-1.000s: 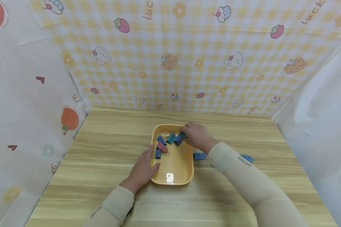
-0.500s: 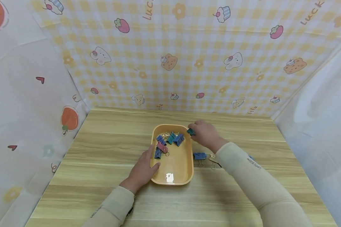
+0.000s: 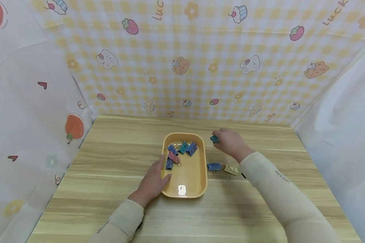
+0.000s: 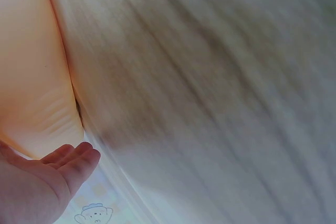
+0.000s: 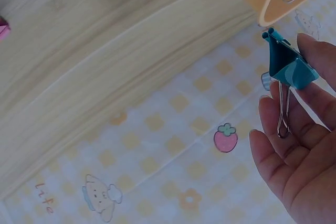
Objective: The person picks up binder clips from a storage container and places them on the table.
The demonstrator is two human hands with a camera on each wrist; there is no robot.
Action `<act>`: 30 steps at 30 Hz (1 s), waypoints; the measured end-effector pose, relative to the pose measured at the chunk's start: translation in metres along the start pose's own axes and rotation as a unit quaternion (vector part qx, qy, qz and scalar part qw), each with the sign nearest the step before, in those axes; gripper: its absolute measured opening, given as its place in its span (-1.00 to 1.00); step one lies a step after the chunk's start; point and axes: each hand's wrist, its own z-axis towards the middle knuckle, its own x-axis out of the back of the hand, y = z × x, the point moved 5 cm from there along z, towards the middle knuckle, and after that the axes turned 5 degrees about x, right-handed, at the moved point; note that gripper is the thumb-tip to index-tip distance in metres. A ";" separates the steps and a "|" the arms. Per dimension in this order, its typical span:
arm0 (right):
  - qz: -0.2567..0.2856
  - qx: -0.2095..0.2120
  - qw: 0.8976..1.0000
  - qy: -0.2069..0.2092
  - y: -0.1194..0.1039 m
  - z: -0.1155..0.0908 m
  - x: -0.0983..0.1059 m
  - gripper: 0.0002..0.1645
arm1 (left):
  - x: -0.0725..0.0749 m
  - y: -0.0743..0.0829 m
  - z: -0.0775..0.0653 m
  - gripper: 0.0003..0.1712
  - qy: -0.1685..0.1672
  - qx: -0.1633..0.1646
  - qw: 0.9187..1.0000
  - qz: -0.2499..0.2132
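On the wood-grain table (image 3: 127,135), your left hand (image 3: 152,178), spread wide, touches the yellow tray (image 3: 190,177); your right hand (image 3: 231,143) pinches 1 teal binder clip (image 5: 298,73); lower it gently.

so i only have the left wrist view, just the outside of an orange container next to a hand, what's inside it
Observer: It's a tray, and binder clips lie in its far part, a pink clip among them.
Operator: ok and what's happening over on the right
Observer: The right hand pinches a teal clip between thumb and fingers, outside the tray.
Operator: right, anything lying outside
Observer: Yes, a loose blue clip and a yellow clip sit on the tabletop just right of the tray, the blue one nearer to it.
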 end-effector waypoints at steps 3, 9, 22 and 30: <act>0.002 -0.013 1.000 0.000 0.008 -0.004 0.001 -0.44 | 0.000 0.000 0.000 -0.07 -0.001 0.001 1.000 0.000; 0.018 -0.044 0.999 -0.003 0.025 -0.014 0.003 -0.43 | 0.000 -0.001 0.001 -0.05 -0.004 0.006 1.000 -0.002; 0.053 -0.107 0.993 0.000 0.065 -0.037 0.007 -0.39 | -0.001 -0.002 0.002 -0.05 -0.007 0.005 1.000 -0.006; 0.060 -0.132 0.989 -0.008 0.086 -0.054 0.010 -0.37 | -0.001 -0.002 0.001 -0.05 -0.007 0.002 1.000 -0.005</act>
